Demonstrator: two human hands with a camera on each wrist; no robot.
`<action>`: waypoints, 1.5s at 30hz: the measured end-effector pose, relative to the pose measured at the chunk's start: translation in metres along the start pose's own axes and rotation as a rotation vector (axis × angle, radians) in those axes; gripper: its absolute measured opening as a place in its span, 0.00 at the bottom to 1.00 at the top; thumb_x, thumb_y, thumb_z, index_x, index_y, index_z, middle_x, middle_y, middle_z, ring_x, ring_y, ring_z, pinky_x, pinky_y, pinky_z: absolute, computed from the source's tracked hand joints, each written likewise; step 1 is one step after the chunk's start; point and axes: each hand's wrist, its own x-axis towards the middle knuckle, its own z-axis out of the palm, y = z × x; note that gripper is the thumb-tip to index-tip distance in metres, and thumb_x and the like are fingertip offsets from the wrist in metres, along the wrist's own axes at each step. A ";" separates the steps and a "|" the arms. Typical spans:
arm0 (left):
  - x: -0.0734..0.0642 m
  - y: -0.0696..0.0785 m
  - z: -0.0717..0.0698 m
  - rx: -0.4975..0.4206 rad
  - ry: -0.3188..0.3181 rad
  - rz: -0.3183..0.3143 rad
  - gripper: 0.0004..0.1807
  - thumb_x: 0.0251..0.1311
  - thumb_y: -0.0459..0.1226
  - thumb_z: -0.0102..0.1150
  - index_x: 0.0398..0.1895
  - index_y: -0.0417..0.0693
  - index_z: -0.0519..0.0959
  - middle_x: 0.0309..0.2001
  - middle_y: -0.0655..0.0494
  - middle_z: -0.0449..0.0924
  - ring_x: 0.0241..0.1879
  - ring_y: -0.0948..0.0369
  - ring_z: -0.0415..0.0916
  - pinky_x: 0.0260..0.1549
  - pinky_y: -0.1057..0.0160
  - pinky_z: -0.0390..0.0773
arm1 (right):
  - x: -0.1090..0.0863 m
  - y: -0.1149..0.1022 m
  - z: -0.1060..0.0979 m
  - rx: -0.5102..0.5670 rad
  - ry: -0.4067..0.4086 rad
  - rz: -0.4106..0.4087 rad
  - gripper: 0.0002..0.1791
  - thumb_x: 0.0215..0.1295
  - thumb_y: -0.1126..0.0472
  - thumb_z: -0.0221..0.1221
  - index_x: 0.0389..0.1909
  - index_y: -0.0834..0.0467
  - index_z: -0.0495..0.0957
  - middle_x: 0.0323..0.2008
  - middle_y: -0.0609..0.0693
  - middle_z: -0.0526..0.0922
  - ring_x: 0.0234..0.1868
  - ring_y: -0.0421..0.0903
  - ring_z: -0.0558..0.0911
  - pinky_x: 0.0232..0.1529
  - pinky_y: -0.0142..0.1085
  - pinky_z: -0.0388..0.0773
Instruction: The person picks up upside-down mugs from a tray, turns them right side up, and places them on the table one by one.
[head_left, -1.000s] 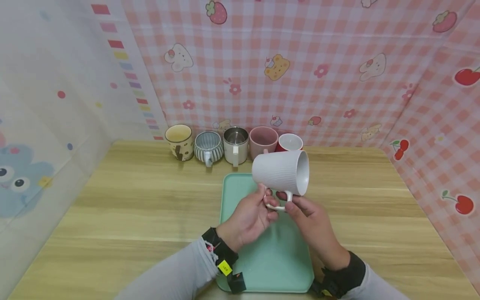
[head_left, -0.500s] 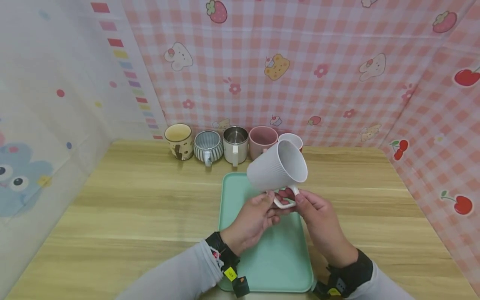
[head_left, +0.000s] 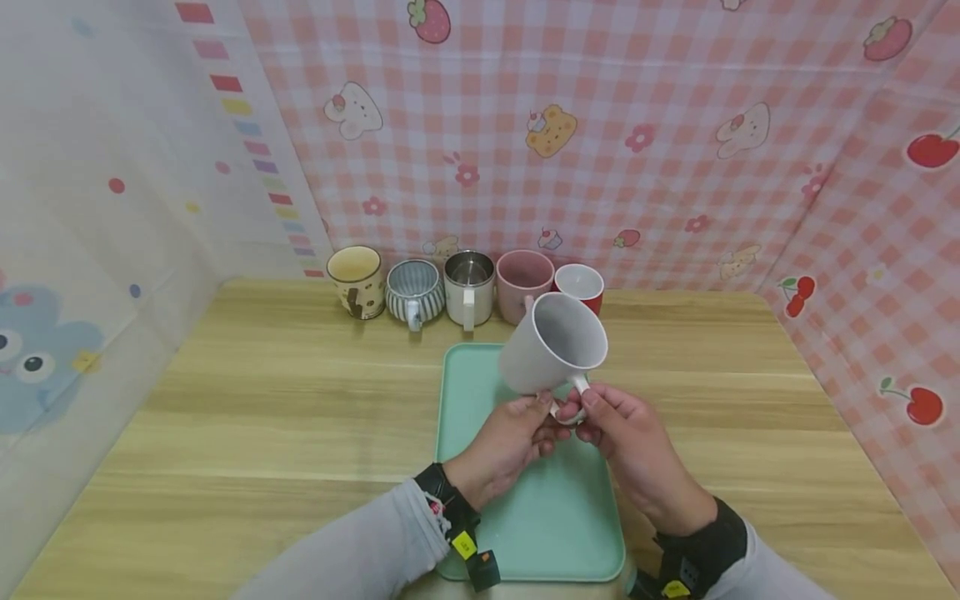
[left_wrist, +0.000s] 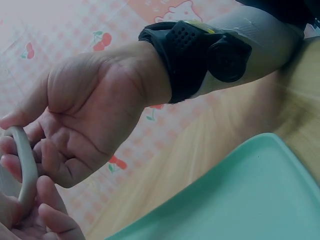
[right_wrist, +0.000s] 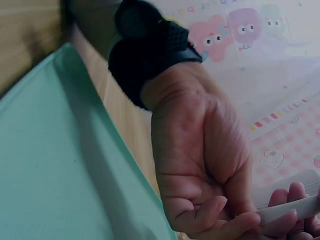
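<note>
A white ribbed mug (head_left: 525,358) is held up over the far part of a green tray (head_left: 551,533), tilted so its mouth faces up and to the right. Both hands are at its handle, which points down toward me. My left hand (head_left: 502,446) pinches the handle's lower side near the mug's base. On the side near the rim, my right hand (head_left: 641,454) grips the handle between thumb and fingers. The left wrist view shows the curved handle (left_wrist: 27,167) between the fingers of both hands. In the right wrist view, the ribbed wall (right_wrist: 305,181) shows behind the fingertips.
Along the back wall stand a yellow mug (head_left: 366,293), a blue striped cup (head_left: 427,307), a white steel-lined mug (head_left: 453,304), a pink mug (head_left: 510,300) and a red cup with white inside (head_left: 581,283). Patterned cloth (head_left: 480,100) encloses the wooden table (head_left: 247,417).
The mug has turned from lying sideways, mouth to the right, to mouth up and toward me, and has dropped slightly in the last half second. Both hands stay on its handle.
</note>
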 end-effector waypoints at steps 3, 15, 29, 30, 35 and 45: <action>0.000 0.002 -0.001 0.018 -0.003 -0.026 0.22 0.82 0.47 0.45 0.58 0.40 0.81 0.36 0.58 0.83 0.37 0.65 0.78 0.36 0.70 0.76 | 0.002 0.001 -0.001 0.043 -0.022 0.020 0.13 0.82 0.58 0.51 0.42 0.53 0.84 0.36 0.41 0.89 0.41 0.35 0.85 0.45 0.29 0.83; 0.000 0.008 -0.004 0.102 -0.048 -0.032 0.20 0.81 0.44 0.47 0.56 0.37 0.80 0.40 0.55 0.86 0.38 0.66 0.82 0.36 0.70 0.77 | 0.012 0.000 -0.012 0.036 -0.019 0.006 0.14 0.83 0.59 0.50 0.40 0.51 0.84 0.35 0.40 0.88 0.40 0.34 0.85 0.43 0.28 0.80; -0.030 0.051 -0.059 0.910 0.030 0.223 0.16 0.79 0.47 0.51 0.58 0.50 0.78 0.48 0.54 0.83 0.46 0.57 0.79 0.43 0.57 0.79 | 0.032 -0.038 -0.058 0.069 0.142 -0.153 0.12 0.79 0.60 0.56 0.40 0.58 0.86 0.35 0.46 0.90 0.38 0.38 0.86 0.40 0.27 0.81; -0.032 0.052 -0.063 0.952 0.068 0.238 0.16 0.79 0.47 0.51 0.59 0.49 0.78 0.48 0.55 0.83 0.47 0.57 0.79 0.44 0.57 0.80 | 0.035 -0.041 -0.062 0.073 0.146 -0.159 0.11 0.79 0.60 0.56 0.40 0.59 0.86 0.35 0.46 0.90 0.38 0.39 0.85 0.40 0.27 0.81; -0.038 0.051 -0.077 1.062 0.217 0.285 0.19 0.78 0.46 0.54 0.62 0.45 0.77 0.49 0.55 0.82 0.48 0.58 0.79 0.47 0.55 0.81 | 0.052 -0.050 -0.078 0.066 0.197 -0.181 0.11 0.76 0.57 0.60 0.43 0.61 0.86 0.35 0.46 0.90 0.39 0.39 0.86 0.39 0.27 0.80; -0.040 0.045 -0.092 1.075 0.262 0.287 0.19 0.77 0.45 0.55 0.61 0.44 0.77 0.49 0.54 0.82 0.46 0.59 0.80 0.45 0.55 0.82 | 0.085 -0.036 -0.091 0.118 0.355 -0.168 0.08 0.74 0.60 0.62 0.37 0.59 0.87 0.30 0.46 0.90 0.36 0.39 0.86 0.35 0.26 0.78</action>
